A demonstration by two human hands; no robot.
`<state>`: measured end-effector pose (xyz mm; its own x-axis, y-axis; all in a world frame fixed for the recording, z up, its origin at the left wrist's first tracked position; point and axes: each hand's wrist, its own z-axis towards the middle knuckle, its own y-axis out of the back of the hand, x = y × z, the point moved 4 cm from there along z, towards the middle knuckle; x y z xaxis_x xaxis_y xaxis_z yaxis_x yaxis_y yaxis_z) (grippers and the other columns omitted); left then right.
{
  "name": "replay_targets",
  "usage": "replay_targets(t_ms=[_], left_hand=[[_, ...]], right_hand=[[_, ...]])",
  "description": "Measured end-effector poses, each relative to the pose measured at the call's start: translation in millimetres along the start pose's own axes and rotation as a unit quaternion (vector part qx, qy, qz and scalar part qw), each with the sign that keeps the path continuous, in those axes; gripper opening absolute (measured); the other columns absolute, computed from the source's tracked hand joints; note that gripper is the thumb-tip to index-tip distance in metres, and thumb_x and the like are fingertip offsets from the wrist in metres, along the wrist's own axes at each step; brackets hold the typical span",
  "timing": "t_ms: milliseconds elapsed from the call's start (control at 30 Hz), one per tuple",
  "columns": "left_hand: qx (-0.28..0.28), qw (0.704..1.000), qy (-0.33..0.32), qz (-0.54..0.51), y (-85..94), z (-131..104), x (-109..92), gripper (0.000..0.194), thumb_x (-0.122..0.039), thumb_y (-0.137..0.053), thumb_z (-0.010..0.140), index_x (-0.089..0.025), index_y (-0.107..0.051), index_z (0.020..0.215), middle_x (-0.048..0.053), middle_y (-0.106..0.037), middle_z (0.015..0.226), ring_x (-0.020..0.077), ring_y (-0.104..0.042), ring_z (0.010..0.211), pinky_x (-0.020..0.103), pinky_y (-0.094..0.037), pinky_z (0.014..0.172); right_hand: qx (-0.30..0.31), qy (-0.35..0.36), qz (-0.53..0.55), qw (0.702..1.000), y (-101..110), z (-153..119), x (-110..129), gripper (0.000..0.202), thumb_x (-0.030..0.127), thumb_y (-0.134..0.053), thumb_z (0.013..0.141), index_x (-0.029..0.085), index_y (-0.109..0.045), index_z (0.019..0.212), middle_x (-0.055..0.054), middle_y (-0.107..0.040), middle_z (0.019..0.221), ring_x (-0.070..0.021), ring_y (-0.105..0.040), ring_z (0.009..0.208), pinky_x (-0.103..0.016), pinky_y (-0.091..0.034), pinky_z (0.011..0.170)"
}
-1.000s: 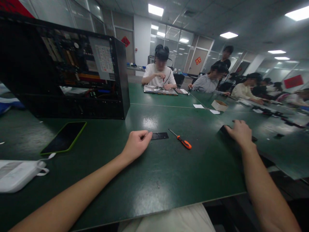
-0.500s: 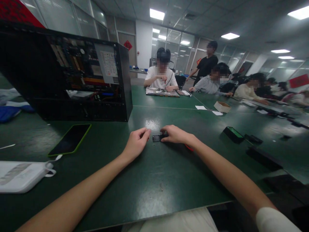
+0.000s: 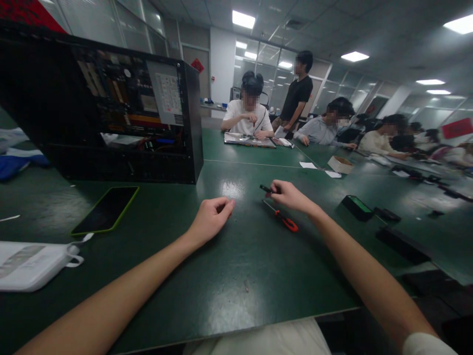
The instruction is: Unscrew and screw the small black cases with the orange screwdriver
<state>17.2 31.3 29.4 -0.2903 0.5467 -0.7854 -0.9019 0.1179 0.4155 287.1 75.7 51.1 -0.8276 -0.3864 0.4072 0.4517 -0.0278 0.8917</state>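
Note:
My right hand (image 3: 291, 195) grips a small flat black rectangular piece (image 3: 265, 188), lifted over the table with one end sticking out past the fingertips. Just below that hand lies a screwdriver (image 3: 285, 221) with a red and black handle, its thin shaft pointing up and left. My left hand (image 3: 210, 217) rests on the green table (image 3: 236, 266), thumb pressed against curled fingers. Whatever may be between those fingers is hidden from view.
An open black computer case (image 3: 192, 123) stands at back left. Nearer are a phone (image 3: 107, 211) with a green edge and a white power bank (image 3: 33, 264). To the right lie a black box with a green inside (image 3: 356, 207) and dark blocks (image 3: 402, 244). Several people work beyond.
My right hand has raised the black piece off the table and moved right and away, uncovering the screwdriver. The left hand stays nearly in place. A standing person in the background moved left.

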Motion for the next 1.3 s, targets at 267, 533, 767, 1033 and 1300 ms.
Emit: replay_targets(t_ms=[267,533,767,1033,1300], left_hand=[[0.017,1.0,-0.013,-0.007,-5.5,-1,-2,0.046,-0.04,-0.055,0.099,-0.017,-0.053,0.06,-0.003,-0.048,0.057,0.012,-0.046,0.057,0.026,-0.035,0.06],[0.015,1.0,-0.023,0.0,-2.5,0,-3,0.046,-0.039,-0.056,0.099,-0.017,-0.056,0.059,-0.003,-0.05,0.055,0.0113,-0.047,0.054,0.026,-0.035,0.059],[0.024,0.999,-0.028,0.005,-3.0,-1,-8,0.045,-0.038,-0.055,0.1,-0.017,-0.057,0.06,-0.003,-0.052,0.055,0.012,-0.048,0.055,0.026,-0.036,0.059],[0.031,0.999,-0.03,0.018,-5.9,-2,-6,0.045,-0.038,-0.056,0.099,-0.017,-0.056,0.059,-0.003,-0.051,0.055,0.0119,-0.048,0.055,0.026,-0.036,0.059],[0.039,0.998,-0.031,0.032,-6.5,-3,-7,0.046,-0.038,-0.056,0.099,-0.017,-0.056,0.059,-0.003,-0.051,0.055,0.0119,-0.048,0.055,0.026,-0.036,0.059]], right_hand=[[-0.158,-0.26,-0.081,0.949,117,-99,-149,0.048,0.056,-0.051,0.095,0.015,-0.067,0.113,-0.015,-0.075,0.103,-0.0238,-0.066,0.084,-0.033,-0.05,0.073],[-0.201,-0.442,-0.241,0.84,126,-164,-226,0.045,0.048,-0.056,0.095,0.014,-0.074,0.117,-0.026,-0.073,0.112,-0.0378,-0.066,0.107,-0.044,-0.046,0.086],[-0.176,-0.464,-0.248,0.832,118,-166,-246,0.047,0.052,-0.06,0.091,0.017,-0.076,0.118,-0.022,-0.075,0.108,-0.037,-0.068,0.102,-0.041,-0.047,0.081],[-0.18,-0.463,-0.236,0.835,112,-164,-253,0.045,0.048,-0.058,0.097,0.014,-0.075,0.121,-0.021,-0.074,0.116,-0.0343,-0.066,0.11,-0.041,-0.048,0.09],[-0.183,-0.448,-0.214,0.848,107,-164,-255,0.034,0.042,-0.058,0.102,0.016,-0.069,0.121,-0.012,-0.069,0.123,-0.0241,-0.065,0.114,-0.046,-0.05,0.104]])
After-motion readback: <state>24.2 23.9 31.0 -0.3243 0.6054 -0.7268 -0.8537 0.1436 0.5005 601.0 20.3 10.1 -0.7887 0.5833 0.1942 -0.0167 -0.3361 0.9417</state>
